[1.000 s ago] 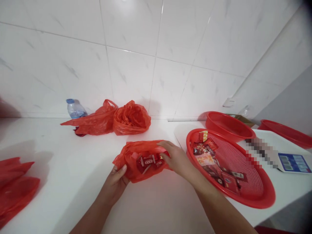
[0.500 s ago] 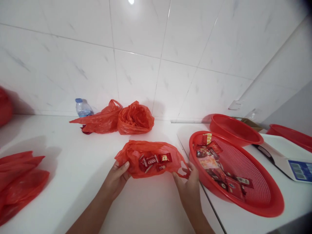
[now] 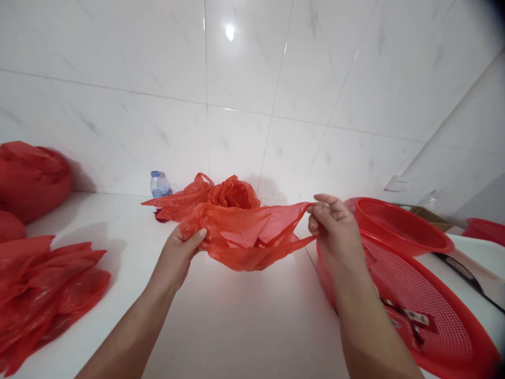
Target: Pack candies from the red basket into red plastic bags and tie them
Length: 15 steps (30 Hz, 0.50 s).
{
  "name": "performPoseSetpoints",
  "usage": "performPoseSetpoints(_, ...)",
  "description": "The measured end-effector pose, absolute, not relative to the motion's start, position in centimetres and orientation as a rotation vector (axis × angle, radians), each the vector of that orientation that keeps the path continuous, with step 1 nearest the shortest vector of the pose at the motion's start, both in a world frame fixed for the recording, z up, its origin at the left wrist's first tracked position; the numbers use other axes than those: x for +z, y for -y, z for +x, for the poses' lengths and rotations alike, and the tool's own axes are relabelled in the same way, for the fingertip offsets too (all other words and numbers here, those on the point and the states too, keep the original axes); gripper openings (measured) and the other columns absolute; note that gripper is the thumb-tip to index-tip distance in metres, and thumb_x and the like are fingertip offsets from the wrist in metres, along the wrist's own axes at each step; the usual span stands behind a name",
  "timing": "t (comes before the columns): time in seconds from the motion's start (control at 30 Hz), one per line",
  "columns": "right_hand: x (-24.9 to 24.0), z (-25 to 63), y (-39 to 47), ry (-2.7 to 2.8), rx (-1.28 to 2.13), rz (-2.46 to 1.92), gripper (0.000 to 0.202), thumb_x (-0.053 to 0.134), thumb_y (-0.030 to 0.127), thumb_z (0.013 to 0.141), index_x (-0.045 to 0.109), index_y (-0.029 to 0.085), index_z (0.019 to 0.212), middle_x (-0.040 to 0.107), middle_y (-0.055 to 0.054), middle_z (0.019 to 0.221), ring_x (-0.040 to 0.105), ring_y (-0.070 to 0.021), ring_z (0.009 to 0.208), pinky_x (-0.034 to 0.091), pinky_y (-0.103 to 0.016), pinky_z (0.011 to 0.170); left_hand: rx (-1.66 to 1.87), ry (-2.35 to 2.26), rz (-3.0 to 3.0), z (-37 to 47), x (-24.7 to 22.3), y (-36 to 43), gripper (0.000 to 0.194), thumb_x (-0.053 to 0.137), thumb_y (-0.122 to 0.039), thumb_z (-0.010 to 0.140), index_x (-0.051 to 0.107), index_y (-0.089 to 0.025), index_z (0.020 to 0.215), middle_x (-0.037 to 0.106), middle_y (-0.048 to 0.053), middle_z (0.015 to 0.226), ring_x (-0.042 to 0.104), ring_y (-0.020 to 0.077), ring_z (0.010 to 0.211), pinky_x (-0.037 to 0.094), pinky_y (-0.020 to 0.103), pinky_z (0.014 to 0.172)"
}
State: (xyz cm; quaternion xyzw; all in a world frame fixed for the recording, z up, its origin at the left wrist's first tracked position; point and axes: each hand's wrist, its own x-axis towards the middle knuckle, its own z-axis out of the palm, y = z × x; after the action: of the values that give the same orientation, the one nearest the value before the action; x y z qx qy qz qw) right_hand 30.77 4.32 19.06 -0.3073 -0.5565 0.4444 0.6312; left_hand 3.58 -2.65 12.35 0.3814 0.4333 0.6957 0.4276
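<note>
Between my two hands a thin red plastic bag (image 3: pixel 252 258) is stretched sideways above the white table. My left hand (image 3: pixel 183 250) grips its bunched left side, thumb on top. Pinched in the fingers of my right hand (image 3: pixel 333 216) are the handle ends at the bag's right. Through the half-open mouth a bit of a small red packet (image 3: pixel 259 242) shows; the rest of the contents is hidden by the plastic. Under my right forearm lies a red perforated basket (image 3: pixel 445 300) with several red packets (image 3: pixel 408 326) in it, partly covered by the arm.
Behind the bag are a roll of red bags (image 3: pixel 239 193), another crumpled red bag (image 3: pixel 185 199) and a water bottle (image 3: pixel 160 185). Red bags (image 3: pixel 51 284) lie at the left, with a full red sack (image 3: pixel 35 179) behind. A red basin (image 3: pixel 402 223) stands at the right beside a scale (image 3: pixel 479 258).
My right hand has risen and drawn the bag's handles out to the right and up. The bag's mouth has narrowed, hiding most packets inside. The view has shifted left.
</note>
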Motion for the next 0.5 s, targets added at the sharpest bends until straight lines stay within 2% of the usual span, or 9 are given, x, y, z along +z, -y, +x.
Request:
performPoseSetpoints(0.1, 21.7, 30.1, -5.0, 1.425, 1.111, -0.760, 0.032, 0.069, 0.025, 0.068, 0.059, 0.019, 0.098, 0.065, -0.002, 0.086, 0.047, -0.0047, 0.045, 0.033, -0.018, 0.039, 1.845, -1.210, 0.984, 2.6, 13.6, 2.2, 0.033, 0.073, -0.039, 0.070, 0.063, -0.019, 0.095, 0.065, 0.001, 0.083, 0.058, 0.0140, 0.069, 0.048, 0.024, 0.062)
performPoseSetpoints(0.17, 22.2, 29.8, -5.4, 1.490, 1.172, -0.787, 0.037, 0.069, 0.025, 0.068, 0.059, 0.018, 0.103, 0.066, -0.006, 0.094, 0.050, -0.0056, 0.048, 0.037, -0.019, 0.040, 1.854, -1.286, 0.982, 2.1, 13.5, 1.9, 0.031, 0.072, -0.041, 0.070, 0.063, -0.018, 0.089, 0.061, 0.000, 0.074, 0.053, 0.0113, 0.061, 0.043, 0.021, 0.054)
performPoseSetpoints(0.3, 21.0, 29.5, -6.4, 1.464, 1.179, -0.763, 0.045, 0.071, 0.029, 0.068, 0.059, 0.019, 0.110, 0.061, -0.009, 0.114, 0.062, -0.0124, 0.069, 0.049, -0.025, 0.055, 1.807, -1.306, 0.953, 1.9, 12.9, 1.7, 0.030, 0.069, -0.044, 0.072, 0.060, -0.018, 0.084, 0.054, -0.003, 0.066, 0.045, 0.0093, 0.054, 0.037, 0.020, 0.048)
performPoseSetpoints(0.4, 18.6, 29.7, -7.3, 1.465, 1.157, -0.843, 0.051, 0.072, 0.034, 0.068, 0.056, 0.021, 0.115, 0.058, -0.009, 0.119, 0.063, -0.0189, 0.086, 0.052, -0.032, 0.070, 1.689, -1.232, 0.979, 1.9, 12.5, 2.2, 0.031, 0.064, -0.044, 0.077, 0.060, -0.019, 0.095, 0.060, 0.001, 0.079, 0.053, 0.0135, 0.067, 0.045, 0.023, 0.059)
performPoseSetpoints(0.5, 14.5, 30.5, -7.8, 1.386, 0.968, -0.881, 0.053, 0.067, 0.042, 0.075, 0.050, 0.023, 0.121, 0.057, -0.010, 0.117, 0.062, -0.0197, 0.088, 0.051, -0.037, 0.076, 1.615, -1.162, 1.075, 1.4, 11.5, 3.1, 0.038, 0.059, -0.046, 0.080, 0.056, -0.023, 0.110, 0.060, 0.007, 0.108, 0.057, 0.0202, 0.092, 0.049, 0.030, 0.075)
